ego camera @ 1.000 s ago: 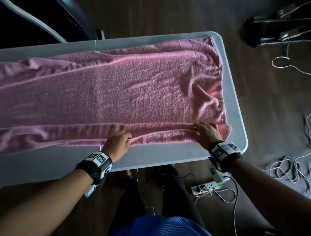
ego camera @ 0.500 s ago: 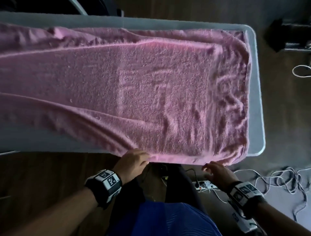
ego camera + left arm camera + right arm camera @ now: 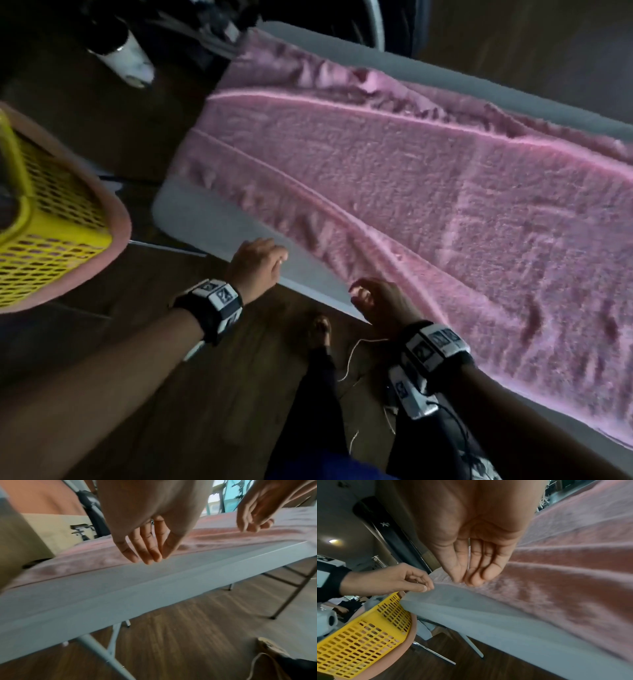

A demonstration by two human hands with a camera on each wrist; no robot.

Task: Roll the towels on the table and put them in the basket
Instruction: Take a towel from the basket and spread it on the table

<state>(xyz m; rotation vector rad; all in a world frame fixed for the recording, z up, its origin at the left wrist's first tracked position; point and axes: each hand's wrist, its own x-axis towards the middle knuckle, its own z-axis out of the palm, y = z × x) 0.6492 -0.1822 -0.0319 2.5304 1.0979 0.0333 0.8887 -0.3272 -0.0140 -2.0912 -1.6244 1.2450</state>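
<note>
A long pink towel (image 3: 428, 192) lies spread flat along the grey table (image 3: 212, 219), wrinkled along its far and near edges. My left hand (image 3: 270, 260) hovers over the bare near strip of the table by its left end, fingers straight, holding nothing (image 3: 149, 558). My right hand (image 3: 363, 294) hangs at the table's near edge beside the towel's hem, fingers loosely curled and empty (image 3: 469, 577). The yellow perforated basket (image 3: 44, 212) stands to the left of the table's end (image 3: 368, 628).
The basket sits on a round pinkish seat (image 3: 113, 219). A dark object with a white end (image 3: 130, 61) lies on the wooden floor beyond the table's end. Thin cables (image 3: 349, 363) trail by my legs. Metal table legs (image 3: 109, 654) stand under the near edge.
My view has swung to the table's left end. Both hands have let go of the towel's near edge and moved left; the basket has come into sight.
</note>
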